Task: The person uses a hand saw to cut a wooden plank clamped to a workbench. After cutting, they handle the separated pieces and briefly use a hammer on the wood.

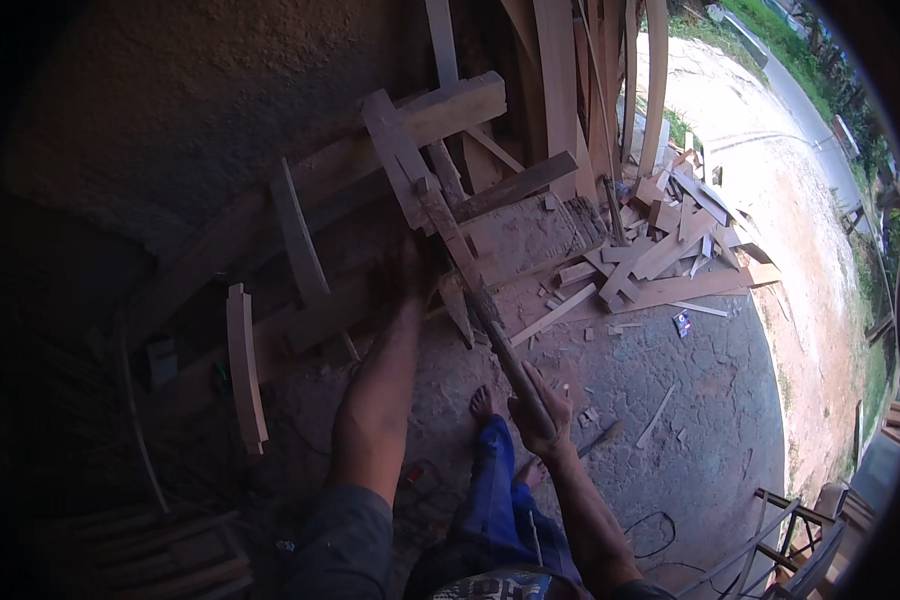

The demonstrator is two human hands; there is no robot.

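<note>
My right hand [542,408] is closed round the near end of a long, narrow wooden bar [510,358]. The bar slants away up and to the left, reaching the wooden frame pieces at the bench, where a paler stick [448,232] lines up with it; whether the two are joined I cannot tell. My left hand [402,268] is in deep shade beside a thick notched timber [395,150], its fingers dark and smeared. A pointed wood piece [456,308] hangs down between my hands. Across the bench lies a heavy beam [460,108].
A curved, tenoned wood piece [245,365] stands at left. Offcuts [670,235] are heaped at right, by tall boards [560,90] leaning at the back. Scraps litter the concrete floor [710,385] near my bare feet. A cable [658,535] lies at lower right.
</note>
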